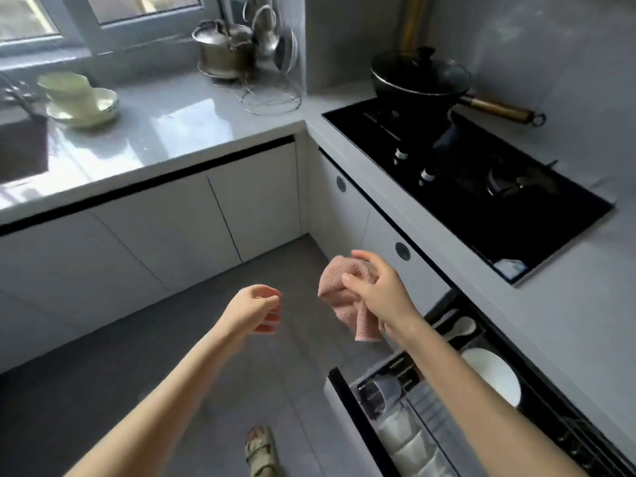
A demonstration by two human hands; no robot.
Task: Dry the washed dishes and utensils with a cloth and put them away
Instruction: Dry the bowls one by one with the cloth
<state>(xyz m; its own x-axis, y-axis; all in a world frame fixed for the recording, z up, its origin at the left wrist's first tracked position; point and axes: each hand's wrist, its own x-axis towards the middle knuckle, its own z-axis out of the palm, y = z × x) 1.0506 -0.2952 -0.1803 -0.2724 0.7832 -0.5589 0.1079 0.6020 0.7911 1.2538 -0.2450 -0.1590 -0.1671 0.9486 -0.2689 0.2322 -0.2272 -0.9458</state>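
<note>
Cloth (344, 294) bunched in right hand (375, 290) above open dish drawer (430, 407).

Single head-worn view — looking steeply down, close over an open drawer (395, 407).

Stacked bowls (81, 98) on counter (179, 129) at left, near sink (22, 149); pot (225, 51) behind, in corner by window. Lidded wok (418, 80) on hob (481, 187) at right. Open drawer (447, 407) below hob counter, plate (492, 375) inside. Cloth (344, 296) in right hand (378, 290) above floor; left hand (256, 308) just left of it.
</note>
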